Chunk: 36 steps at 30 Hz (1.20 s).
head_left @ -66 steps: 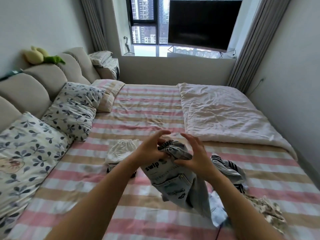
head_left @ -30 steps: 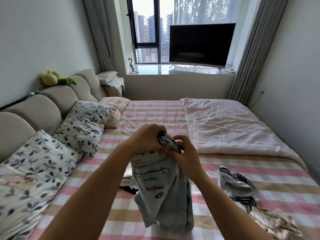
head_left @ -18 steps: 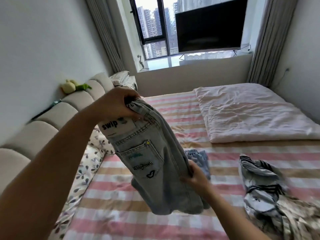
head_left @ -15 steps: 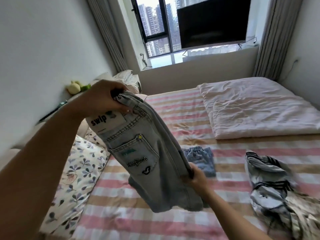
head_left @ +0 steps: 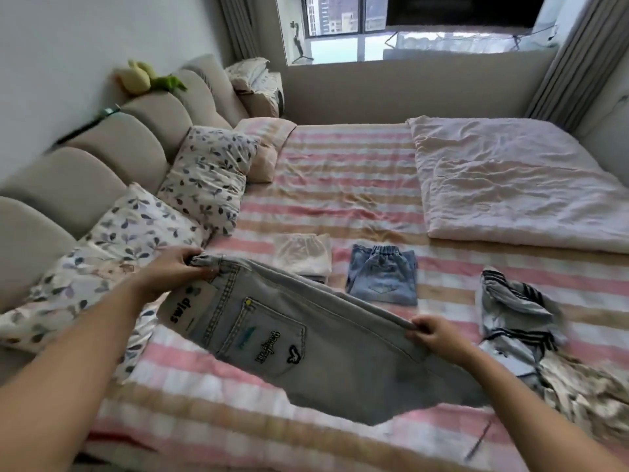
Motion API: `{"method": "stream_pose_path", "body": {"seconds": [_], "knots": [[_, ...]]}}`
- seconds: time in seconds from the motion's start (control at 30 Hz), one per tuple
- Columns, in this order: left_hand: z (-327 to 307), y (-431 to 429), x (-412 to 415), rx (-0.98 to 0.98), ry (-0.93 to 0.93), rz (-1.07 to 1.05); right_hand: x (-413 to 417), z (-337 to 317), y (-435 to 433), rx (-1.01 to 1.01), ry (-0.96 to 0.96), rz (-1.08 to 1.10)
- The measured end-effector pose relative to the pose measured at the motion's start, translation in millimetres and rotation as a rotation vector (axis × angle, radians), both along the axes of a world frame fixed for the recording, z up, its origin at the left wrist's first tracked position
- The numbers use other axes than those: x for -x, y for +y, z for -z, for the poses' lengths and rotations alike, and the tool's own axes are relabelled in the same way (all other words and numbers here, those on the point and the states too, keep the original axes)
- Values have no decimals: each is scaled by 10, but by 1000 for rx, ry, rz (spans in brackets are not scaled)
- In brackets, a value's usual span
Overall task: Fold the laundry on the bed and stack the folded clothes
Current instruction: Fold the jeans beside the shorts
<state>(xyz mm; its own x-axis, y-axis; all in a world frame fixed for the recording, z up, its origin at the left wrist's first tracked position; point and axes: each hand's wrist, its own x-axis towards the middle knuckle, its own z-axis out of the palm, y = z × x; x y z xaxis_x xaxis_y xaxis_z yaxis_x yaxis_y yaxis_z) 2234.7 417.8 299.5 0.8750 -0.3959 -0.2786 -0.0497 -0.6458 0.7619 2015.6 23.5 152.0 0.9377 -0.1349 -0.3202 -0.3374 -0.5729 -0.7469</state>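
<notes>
Two folded garments point(head_left: 303, 255) point(head_left: 383, 275) top the bed point(head_left: 340, 185); left hand point(head_left: 170, 271), right hand point(head_left: 439, 338) grip jeans point(head_left: 333, 352).

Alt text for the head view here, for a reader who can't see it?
A person holds light-wash jeans stretched over a striped bed, left hand gripping the waistband, right hand pinching the upper edge. Behind lie a folded cream garment and folded denim shorts, apart; unfolded clothes sit heaped on the right.

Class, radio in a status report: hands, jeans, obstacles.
Left hand grips jeans waistband; right hand pinches leg edge. Jeans stretched above bed, not laid down. Folded denim shorts, cream garment lie just beyond.
</notes>
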Motion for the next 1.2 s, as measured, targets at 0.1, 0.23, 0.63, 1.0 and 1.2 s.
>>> {"method": "stream_pose_path", "body": {"seconds": [0.1,0.23,0.63,1.0,1.2], "knots": [[936,75,37,29,183,-86,-46,168,-108,103,139,-44],[2207,65,49,15,292,-150,-224,871,-105,201,313,-82],[4426,23,-378,16,277,-239,-786,2811,-173,402,195,-25],[4632,-664,-469,-332,-317,76,-1070,3367,-11,710,172,-18],[4507,-1904,249,-31,-304,416,-675,3029,-102,540,-188,351]]}}
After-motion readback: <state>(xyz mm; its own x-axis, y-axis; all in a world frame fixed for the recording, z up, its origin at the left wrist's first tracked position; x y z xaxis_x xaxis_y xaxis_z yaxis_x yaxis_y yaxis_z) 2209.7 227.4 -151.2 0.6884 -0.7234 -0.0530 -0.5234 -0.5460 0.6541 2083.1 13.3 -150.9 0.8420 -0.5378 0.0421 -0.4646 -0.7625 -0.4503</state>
